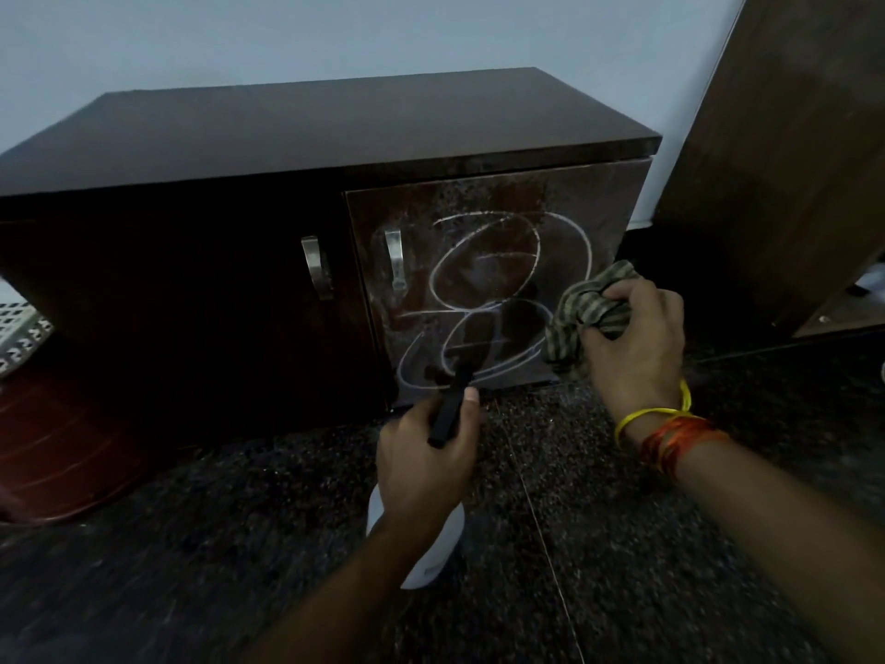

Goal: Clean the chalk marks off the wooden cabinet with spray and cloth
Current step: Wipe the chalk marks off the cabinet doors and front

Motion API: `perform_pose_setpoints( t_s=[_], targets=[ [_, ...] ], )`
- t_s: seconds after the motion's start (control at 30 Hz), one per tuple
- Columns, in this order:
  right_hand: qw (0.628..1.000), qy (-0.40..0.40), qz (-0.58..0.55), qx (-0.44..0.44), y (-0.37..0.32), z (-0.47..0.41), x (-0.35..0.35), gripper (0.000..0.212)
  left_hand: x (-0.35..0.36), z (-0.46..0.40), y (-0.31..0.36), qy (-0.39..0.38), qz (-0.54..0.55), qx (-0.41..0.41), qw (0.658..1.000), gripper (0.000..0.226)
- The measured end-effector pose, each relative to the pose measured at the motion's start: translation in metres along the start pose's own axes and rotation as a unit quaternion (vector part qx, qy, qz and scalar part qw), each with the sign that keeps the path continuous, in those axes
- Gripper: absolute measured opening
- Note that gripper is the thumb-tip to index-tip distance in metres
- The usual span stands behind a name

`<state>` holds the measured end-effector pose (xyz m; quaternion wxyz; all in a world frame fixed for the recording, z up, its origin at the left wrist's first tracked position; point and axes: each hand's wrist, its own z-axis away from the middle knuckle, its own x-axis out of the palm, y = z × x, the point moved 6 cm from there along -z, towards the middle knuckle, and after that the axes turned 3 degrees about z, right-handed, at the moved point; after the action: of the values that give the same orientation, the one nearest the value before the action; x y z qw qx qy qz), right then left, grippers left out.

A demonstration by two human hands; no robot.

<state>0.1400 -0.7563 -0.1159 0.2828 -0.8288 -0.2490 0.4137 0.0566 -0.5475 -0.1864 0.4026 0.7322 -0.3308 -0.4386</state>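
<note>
A dark speckled stone tile floor [622, 543] with thin pale grout lines carries a low dark brown wooden cabinet [311, 136] at the far side, and a reddish-brown curved object [57, 452] at near left.

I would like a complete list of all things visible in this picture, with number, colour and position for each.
wooden cabinet: one, dark brown, against the pale wall, two doors
door handles: two, silver metal, near the middle where the doors meet
chalk marks: several looping white lines, on the right door
spray droplets: pale speckles, upper part of the right door
cloth: one, green-brown checked, bunched at the right door's lower right part
spray bottle: one, white body with black head, aimed at the right door
floor: dark speckled stone tiles
wooden panel: one, brown, far right
left hand: grips the spray bottle
right hand: grips the cloth; yellow and orange bands on the wrist
</note>
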Motion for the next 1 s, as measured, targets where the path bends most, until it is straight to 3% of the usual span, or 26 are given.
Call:
perform_pose_setpoints(
  t_s=[0.6,1.0],
  targets=[
    [1.000,-0.026,0.006,-0.003,-0.012,0.007,0.020,0.040,-0.049,0.014,-0.078,0.031,-0.130,-0.069,0.989,0.055],
    [1.000,0.008,0.017,0.014,0.006,0.001,0.004,0.040,-0.008,0.034,-0.074,-0.064,-0.176,-0.059,0.981,0.053]
  ],
)
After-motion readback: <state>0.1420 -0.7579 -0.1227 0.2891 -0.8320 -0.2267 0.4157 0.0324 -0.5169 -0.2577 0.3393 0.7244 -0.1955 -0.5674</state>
